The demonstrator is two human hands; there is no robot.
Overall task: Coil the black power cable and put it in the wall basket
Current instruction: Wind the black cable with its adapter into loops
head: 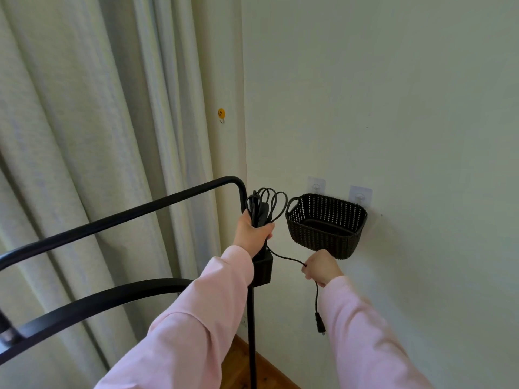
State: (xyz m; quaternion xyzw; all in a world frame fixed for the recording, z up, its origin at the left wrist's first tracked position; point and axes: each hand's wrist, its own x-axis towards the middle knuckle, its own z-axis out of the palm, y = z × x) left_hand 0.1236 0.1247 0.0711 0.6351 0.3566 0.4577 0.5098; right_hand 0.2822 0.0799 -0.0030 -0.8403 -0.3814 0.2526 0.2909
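My left hand [252, 233] grips a bundle of loops of the black power cable [266, 204], with the loops sticking up above my fist. A black adapter block [262, 269] hangs just below that hand. The loose end of the cable runs down and right to my right hand [321, 266], which pinches it. The plug end [320, 325] dangles below my right wrist. The dark woven wall basket [325, 223] hangs on the wall just right of the loops and above my right hand. Both sleeves are pink.
A black metal frame [140, 209] with a vertical post [251, 332] stands at the left, right beside my left hand. Pale curtains [98, 136] hang behind it. A yellow hook [221, 113] sticks to the wall strip. Two clear adhesive hooks [316, 186] hold the basket. Wooden floor shows below.
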